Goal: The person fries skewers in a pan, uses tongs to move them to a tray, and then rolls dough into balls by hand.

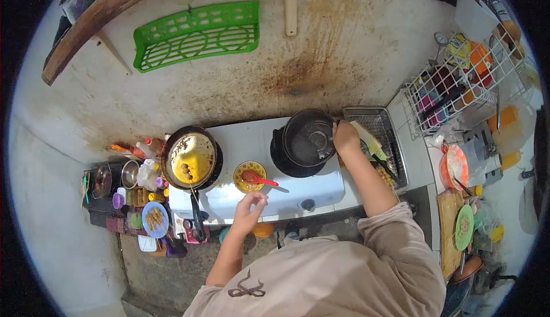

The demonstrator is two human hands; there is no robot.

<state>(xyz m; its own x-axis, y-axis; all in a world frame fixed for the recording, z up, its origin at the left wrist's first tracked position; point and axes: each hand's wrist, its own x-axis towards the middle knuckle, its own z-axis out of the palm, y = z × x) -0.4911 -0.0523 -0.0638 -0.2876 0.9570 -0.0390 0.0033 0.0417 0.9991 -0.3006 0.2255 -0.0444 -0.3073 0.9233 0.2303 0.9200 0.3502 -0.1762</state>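
Two hands work at our stove: our left hand (pixel 250 205), fingers curled and holding nothing we can make out, hovers just near of the yellow bowl (pixel 250 176) with its red spoon (pixel 259 179). Our right hand (pixel 345 137) grips something at the black pot (pixel 310 139)'s right rim, farther away.

Right hand (pixel 345 136) covers the handle it grips at the black pot (pixel 306 140); the lens rim crops the wire rack (pixel 467 85); the blue plate (pixel 154 219) holds food too small to identify
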